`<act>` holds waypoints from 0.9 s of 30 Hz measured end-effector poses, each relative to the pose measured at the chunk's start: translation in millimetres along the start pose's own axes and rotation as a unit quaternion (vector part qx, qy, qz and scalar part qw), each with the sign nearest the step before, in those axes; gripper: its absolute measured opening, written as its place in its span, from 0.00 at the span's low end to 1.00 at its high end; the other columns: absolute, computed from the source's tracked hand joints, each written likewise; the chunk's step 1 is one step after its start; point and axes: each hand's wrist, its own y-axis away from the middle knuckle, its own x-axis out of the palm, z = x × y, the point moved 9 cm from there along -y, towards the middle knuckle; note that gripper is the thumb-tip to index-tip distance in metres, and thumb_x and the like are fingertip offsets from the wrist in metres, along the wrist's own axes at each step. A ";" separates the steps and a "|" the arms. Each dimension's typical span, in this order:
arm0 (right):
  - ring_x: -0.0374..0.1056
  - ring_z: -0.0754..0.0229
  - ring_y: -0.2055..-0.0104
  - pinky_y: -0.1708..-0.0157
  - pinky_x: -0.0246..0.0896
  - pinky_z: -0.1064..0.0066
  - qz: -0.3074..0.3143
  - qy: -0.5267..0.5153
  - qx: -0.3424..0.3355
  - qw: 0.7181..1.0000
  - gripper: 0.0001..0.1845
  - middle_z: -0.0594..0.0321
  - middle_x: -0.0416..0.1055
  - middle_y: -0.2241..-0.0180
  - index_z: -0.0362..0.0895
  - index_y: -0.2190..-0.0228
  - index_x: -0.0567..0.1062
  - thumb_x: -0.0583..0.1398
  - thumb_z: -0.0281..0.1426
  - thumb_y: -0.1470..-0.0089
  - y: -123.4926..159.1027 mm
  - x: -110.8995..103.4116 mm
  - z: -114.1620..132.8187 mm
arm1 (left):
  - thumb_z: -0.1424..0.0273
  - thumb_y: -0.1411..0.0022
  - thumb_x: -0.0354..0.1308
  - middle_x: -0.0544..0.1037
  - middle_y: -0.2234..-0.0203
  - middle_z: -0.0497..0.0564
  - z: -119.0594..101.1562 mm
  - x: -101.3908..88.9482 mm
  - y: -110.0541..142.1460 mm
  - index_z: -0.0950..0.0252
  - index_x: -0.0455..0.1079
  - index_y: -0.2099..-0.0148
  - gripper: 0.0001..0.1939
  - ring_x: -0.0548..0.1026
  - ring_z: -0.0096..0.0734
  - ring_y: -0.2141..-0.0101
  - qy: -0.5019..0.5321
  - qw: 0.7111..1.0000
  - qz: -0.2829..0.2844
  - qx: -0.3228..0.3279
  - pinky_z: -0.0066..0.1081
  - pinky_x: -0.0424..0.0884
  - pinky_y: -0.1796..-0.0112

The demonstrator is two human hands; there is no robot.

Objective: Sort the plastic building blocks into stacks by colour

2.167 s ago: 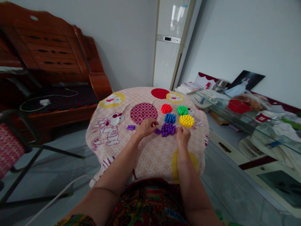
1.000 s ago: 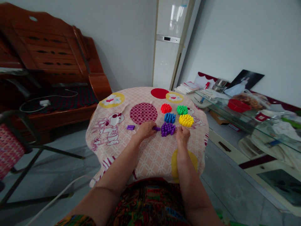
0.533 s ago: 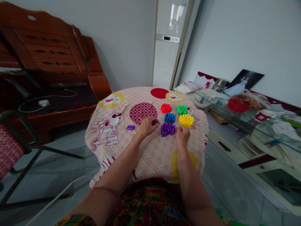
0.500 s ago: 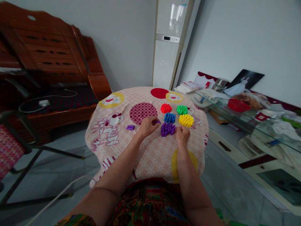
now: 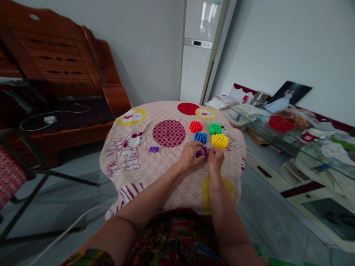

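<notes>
the left hand (image 5: 191, 154) lifted 1 loose purple peg off the cloth (image 5: 188, 184), then moved right, covering most of the purple pegs (image 5: 205, 149). its fingertips, earlier apart from the right hand (image 5: 216, 159), came just beside it, near the blue pegs (image 5: 200, 137).

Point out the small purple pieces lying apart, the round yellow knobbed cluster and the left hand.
Small purple pieces (image 5: 153, 149): head view, middle of the group.
Round yellow knobbed cluster (image 5: 219, 141): head view, centre of its top.
Left hand (image 5: 190, 153): head view, back of the hand.
</notes>
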 end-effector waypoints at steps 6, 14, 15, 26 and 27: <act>0.58 0.59 0.75 0.70 0.49 0.68 0.006 -0.013 0.000 1.000 0.19 0.61 0.68 0.81 0.43 0.82 0.72 0.52 0.37 0.46 0.4 -0.5 0.6 | 0.72 0.44 0.60 0.75 0.47 0.56 13.4 12.1 6.2 0.63 0.75 0.67 0.03 0.69 0.44 0.46 -0.087 0.996 0.011 -0.037 0.45 0.64 0.45; 0.55 0.60 0.75 0.70 0.47 0.68 -0.002 -0.015 -0.005 1.000 0.17 0.64 0.64 0.82 0.45 0.84 0.67 0.52 0.36 0.47 0.0 -2.7 1.9 | 0.74 0.44 0.58 0.72 0.45 0.59 21.2 -17.8 9.3 0.65 0.73 0.62 0.06 0.68 0.41 0.44 -0.089 0.994 -0.027 -0.062 0.42 0.63 0.43; 0.55 0.61 0.75 0.71 0.46 0.68 -0.004 -0.015 -0.007 1.000 0.17 0.65 0.63 0.82 0.45 0.84 0.66 0.52 0.36 0.47 0.0 -3.3 2.1 | 0.74 0.44 0.57 0.73 0.46 0.59 28.0 -28.4 9.0 0.65 0.73 0.61 0.08 0.68 0.41 0.44 -0.096 0.991 -0.047 -0.076 0.41 0.63 0.42; 0.52 0.62 0.76 0.72 0.43 0.68 -0.006 -0.024 0.006 1.000 0.17 0.68 0.57 0.84 0.47 0.86 0.60 0.53 0.36 0.48 -0.4 -2.4 0.7 | 0.69 0.49 0.63 0.80 0.56 0.57 141.0 -120.1 55.3 0.64 0.76 0.55 0.17 0.76 0.46 0.54 -0.288 0.901 0.069 -0.317 0.38 0.70 0.52; 0.52 0.62 0.76 0.72 0.43 0.68 -0.006 -0.024 0.006 1.000 0.17 0.68 0.57 0.84 0.47 0.85 0.60 0.53 0.36 0.48 -0.5 -2.2 0.7 | 0.69 0.49 0.64 0.80 0.58 0.56 146.4 -121.2 61.4 0.63 0.77 0.56 0.16 0.76 0.45 0.56 -0.289 0.892 0.095 -0.334 0.36 0.71 0.55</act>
